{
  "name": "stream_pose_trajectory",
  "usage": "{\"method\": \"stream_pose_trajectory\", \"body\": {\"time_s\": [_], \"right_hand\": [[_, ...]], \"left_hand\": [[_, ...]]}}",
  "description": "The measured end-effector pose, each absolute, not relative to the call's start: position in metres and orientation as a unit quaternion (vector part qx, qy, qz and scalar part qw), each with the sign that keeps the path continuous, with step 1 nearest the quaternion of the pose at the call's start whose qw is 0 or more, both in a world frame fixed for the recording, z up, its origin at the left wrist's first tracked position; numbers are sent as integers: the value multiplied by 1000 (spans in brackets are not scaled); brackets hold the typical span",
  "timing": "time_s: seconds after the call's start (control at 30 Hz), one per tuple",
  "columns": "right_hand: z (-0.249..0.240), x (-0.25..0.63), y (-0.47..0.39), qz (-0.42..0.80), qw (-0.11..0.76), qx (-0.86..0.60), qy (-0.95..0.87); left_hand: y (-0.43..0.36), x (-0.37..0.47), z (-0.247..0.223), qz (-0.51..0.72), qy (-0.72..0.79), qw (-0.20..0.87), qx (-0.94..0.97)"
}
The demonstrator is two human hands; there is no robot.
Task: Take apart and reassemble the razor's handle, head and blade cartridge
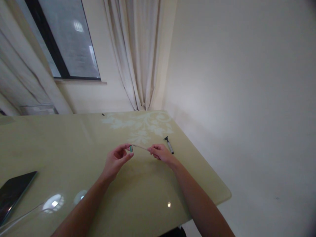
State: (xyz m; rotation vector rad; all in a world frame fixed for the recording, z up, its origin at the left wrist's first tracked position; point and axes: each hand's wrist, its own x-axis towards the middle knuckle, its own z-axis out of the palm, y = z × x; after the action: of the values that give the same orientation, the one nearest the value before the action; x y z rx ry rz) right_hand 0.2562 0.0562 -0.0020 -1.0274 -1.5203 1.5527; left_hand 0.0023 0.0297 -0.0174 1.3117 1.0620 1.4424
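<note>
Between the thumb and fingers of my left hand (pixel 119 158) is a small teal-and-dark rectangular piece (pixel 131 149) that looks like a razor cartridge. My right hand (pixel 160 152) pinches one end of a thin, pale, slightly curved stick (pixel 140 146). The stick's other end reaches the left fingertips, just above the small piece; whether the two touch I cannot tell. Both hands are held over the pale green table (pixel 138 200). Just beyond the right hand lies a razor (pixel 169 145) with a black head and a grey-and-black handle.
A dark, flat, glossy device (pixel 14 191) lies at the left, with a pale cable (pixel 22 217) near it. A tiny black object (pixel 103 114) rests by the table's far edge. The wall (pixel 247 115) runs along the right side, and curtains (pixel 138 52) hang behind.
</note>
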Motion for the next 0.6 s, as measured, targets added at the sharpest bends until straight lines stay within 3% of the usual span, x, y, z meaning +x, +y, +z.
{"method": "stream_pose_trajectory", "body": {"time_s": [0.17, 0.3, 0.47, 0.6], "right_hand": [[-3, 258, 57, 623, 321, -377, -606], [-6, 257, 59, 585, 358, -415, -598], [-6, 258, 58, 621, 308, -382, -611], [-5, 259, 59, 578, 328, -429, -612]], "left_hand": [[30, 1, -18, 592, 423, 449, 520], [30, 0, -20, 590, 426, 449, 518], [31, -1, -22, 590, 423, 452, 518], [30, 0, -20, 588, 432, 447, 518]]}}
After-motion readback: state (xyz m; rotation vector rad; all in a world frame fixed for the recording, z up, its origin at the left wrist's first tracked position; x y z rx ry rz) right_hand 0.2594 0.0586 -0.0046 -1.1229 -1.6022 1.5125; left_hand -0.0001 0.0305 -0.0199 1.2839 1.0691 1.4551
